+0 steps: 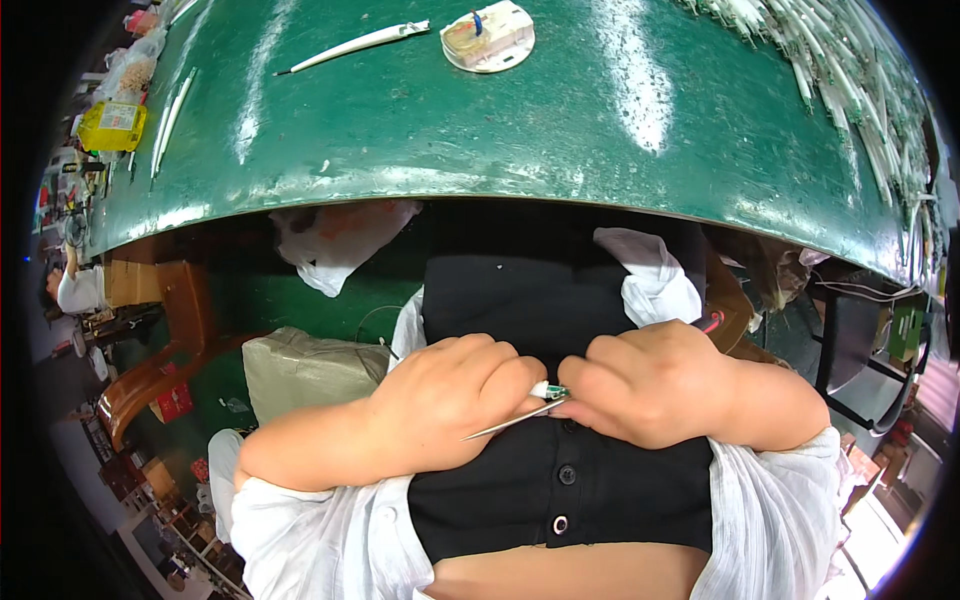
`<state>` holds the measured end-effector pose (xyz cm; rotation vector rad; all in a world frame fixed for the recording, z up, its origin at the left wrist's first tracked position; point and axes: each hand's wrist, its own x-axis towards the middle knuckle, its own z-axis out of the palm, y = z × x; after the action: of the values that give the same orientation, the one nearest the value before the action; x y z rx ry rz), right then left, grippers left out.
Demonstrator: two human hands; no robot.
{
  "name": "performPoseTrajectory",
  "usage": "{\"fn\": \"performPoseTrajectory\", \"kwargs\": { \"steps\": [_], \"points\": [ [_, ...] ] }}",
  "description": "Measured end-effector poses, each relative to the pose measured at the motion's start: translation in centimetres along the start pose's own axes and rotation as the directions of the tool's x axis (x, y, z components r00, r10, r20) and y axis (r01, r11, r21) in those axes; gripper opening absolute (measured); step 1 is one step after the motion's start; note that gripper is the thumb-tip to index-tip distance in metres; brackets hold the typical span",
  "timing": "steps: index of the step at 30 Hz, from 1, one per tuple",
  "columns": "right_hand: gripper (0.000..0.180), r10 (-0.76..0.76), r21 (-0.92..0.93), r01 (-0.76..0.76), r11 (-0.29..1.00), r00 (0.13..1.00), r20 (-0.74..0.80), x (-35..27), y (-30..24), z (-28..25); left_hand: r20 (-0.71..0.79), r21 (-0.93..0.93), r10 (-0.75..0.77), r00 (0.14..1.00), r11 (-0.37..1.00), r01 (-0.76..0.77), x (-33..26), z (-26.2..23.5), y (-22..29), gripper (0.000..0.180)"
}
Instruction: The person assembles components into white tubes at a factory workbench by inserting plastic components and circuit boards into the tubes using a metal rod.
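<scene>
Your fists meet below the curved green table (520,120) edge
Left hand (455,395) clamps thin metal tweezers (510,420); right hand (655,385) pinches a tiny white-green part (549,390), mostly hidden

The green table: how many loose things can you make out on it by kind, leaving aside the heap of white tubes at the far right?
On the green table:
Long white probe-like wand: 1
Round white dish holding a small clear box: 1
Yellow box at the left edge: 1
Thin white sticks near the yellow box: 2
Total: 5
</scene>
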<state>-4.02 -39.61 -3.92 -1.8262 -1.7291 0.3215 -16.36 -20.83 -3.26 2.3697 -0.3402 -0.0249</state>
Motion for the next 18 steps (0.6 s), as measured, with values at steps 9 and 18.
{"fn": "performPoseTrajectory", "kwargs": {
  "steps": [9,18],
  "points": [
    [0.024,-0.099,-0.039,0.099,0.994,0.995,0.001,-1.4,-0.8,0.8,0.146,-0.028,0.132,0.98,0.991,-0.129,0.6,0.3,0.9,0.028],
    [0.026,-0.097,0.14,0.1,0.985,0.995,-0.034,-2.4,-0.7,0.7,0.072,0.227,0.071,0.995,0.97,-0.085,0.2,1.6,2.5,0.029]
  ]
}}
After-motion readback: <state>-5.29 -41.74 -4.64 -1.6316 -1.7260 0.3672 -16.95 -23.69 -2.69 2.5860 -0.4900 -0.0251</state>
